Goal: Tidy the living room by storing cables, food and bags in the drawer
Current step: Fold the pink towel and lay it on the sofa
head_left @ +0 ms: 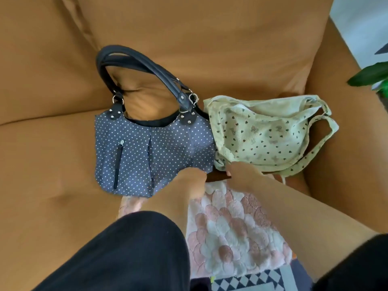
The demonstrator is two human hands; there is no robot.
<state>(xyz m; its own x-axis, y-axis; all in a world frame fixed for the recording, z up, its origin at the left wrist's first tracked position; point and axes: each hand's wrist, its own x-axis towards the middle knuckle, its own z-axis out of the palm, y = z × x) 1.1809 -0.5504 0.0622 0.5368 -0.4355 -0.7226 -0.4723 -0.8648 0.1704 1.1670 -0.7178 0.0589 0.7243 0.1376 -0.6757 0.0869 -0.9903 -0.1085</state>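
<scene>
1. The sofa (52,154) holds both bags; no drawer is in view.
2. The polka-dot handbag (147,152) lies flat on the seat, handles toward the backrest.
3. The green shoulder bag (262,139) lies just beside it, on its right.
4. Your left hand (184,183) meets the handbag's lower corner, your right hand (241,175) the green bag's lower edge; I cannot tell whether either grips.
5. Judged step: gathering bags. Next, secure each and lift clear.

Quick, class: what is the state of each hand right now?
Left hand: grips the blue bag by its edge.
Right hand: at the green bag; grip cannot be told.
</scene>
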